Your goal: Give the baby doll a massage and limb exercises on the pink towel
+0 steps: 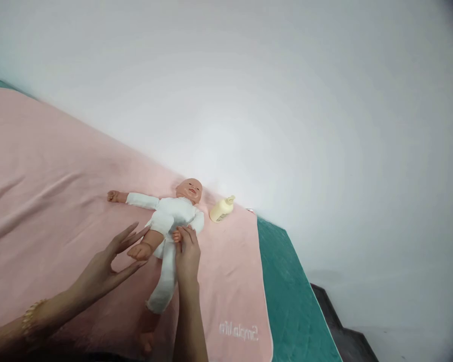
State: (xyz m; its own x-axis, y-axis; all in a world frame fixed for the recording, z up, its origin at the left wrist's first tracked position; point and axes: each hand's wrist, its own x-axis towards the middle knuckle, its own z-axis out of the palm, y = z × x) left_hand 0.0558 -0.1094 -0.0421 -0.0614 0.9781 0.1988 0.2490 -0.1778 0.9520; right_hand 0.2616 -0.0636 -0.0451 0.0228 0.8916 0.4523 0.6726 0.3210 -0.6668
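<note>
A baby doll [179, 210] with a white cloth body lies face up on a pink blanket [226, 281], its head toward the wall. One of its legs is bent up, with the bare foot [140, 251] raised; the other leg stretches toward me. My left hand [111, 261] is around that raised foot with fingers and thumb spread apart; whether it touches the foot I cannot tell. On the doll's other side, my right hand [189, 254] has its fingers closed on the doll's small hand [177, 235], near the top of the straight leg.
A pale yellow pump bottle [221, 210] lies tilted on the blanket beside the doll's head. Beyond the blanket's right edge shows a green quilted cover [287, 281]. A white wall [249, 100] runs along the far side. Dark furniture [335, 317] stands at the lower right.
</note>
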